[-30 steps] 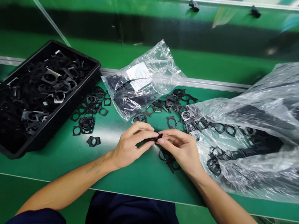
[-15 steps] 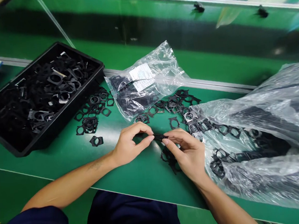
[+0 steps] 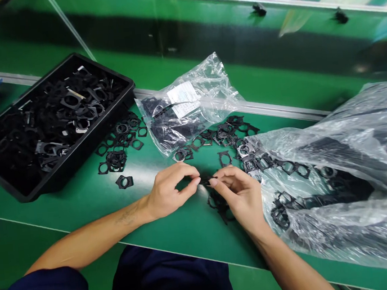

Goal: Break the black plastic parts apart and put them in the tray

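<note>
My left hand (image 3: 170, 190) and my right hand (image 3: 240, 195) meet fingertip to fingertip over the green table (image 3: 83, 204). Between them both pinch one small black plastic ring part (image 3: 206, 179), held just above the surface. A few more black parts (image 3: 219, 204) lie under my right palm. Loose black square frames with round holes (image 3: 233, 134) are scattered just beyond my hands.
A black tray (image 3: 78, 148) full of black parts sits at the left, with a cluster of loose rings (image 3: 119, 144) beside it. A small clear bag with a label (image 3: 186, 107) lies behind my hands. A large clear bag of parts (image 3: 345, 172) fills the right side.
My hands have stayed together on the small part, with the fingers shifting slightly around it. The view has drifted a little.
</note>
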{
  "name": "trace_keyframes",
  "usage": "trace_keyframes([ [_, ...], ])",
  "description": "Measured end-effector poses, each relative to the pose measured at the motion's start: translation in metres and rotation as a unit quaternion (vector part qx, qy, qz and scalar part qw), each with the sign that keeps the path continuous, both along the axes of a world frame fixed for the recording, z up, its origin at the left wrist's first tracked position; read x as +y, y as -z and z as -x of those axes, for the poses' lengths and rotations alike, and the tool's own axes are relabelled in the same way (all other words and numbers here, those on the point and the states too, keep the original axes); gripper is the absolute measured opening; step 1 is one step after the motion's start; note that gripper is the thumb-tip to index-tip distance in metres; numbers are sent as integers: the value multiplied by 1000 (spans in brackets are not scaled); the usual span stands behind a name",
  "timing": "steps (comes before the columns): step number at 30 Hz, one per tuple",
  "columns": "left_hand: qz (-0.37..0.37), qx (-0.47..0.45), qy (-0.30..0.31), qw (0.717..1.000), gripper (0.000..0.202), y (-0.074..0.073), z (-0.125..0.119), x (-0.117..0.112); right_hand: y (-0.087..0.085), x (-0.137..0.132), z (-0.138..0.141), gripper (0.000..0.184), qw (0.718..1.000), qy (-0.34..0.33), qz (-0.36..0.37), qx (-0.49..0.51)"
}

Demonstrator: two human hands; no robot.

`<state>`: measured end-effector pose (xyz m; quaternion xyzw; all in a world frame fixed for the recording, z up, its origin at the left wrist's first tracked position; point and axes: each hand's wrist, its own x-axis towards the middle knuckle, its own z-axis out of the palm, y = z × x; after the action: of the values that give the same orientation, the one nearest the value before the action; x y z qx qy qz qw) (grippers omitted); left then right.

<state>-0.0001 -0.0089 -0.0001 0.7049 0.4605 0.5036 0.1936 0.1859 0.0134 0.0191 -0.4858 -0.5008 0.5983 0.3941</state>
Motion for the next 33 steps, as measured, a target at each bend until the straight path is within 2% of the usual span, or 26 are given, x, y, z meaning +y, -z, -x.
trace_keyframes([
  [3,50,-37,13,998,8,-1,0,1,0,5,0,29,994,6,83,65],
  [7,24,-35,50,998,14,2,1,2,-1,11,-2,35,978,-5,165,130],
  [10,16,-25,44,999,13,5,3,3,-1,12,-2,33,976,-29,180,121],
  [13,18,-29,47,998,12,6,5,4,1,10,-2,29,986,-50,137,79],
  [16,22,-38,43,998,10,7,6,5,2,7,-3,21,998,-51,38,7],
  [19,28,-41,27,998,7,7,6,6,1,5,-5,10,995,-52,-73,-50],
  [21,31,-39,21,999,6,7,6,6,0,3,-5,10,989,-66,-117,-67],
  [24,34,-42,18,998,6,6,6,6,0,1,-5,6,985,-61,-143,-80],
  [29,43,-47,24,998,5,7,7,5,0,0,-4,2,986,-42,-145,-74],
  [33,34,-62,43,997,6,9,7,5,0,2,-6,7,968,-51,-218,-113],
])
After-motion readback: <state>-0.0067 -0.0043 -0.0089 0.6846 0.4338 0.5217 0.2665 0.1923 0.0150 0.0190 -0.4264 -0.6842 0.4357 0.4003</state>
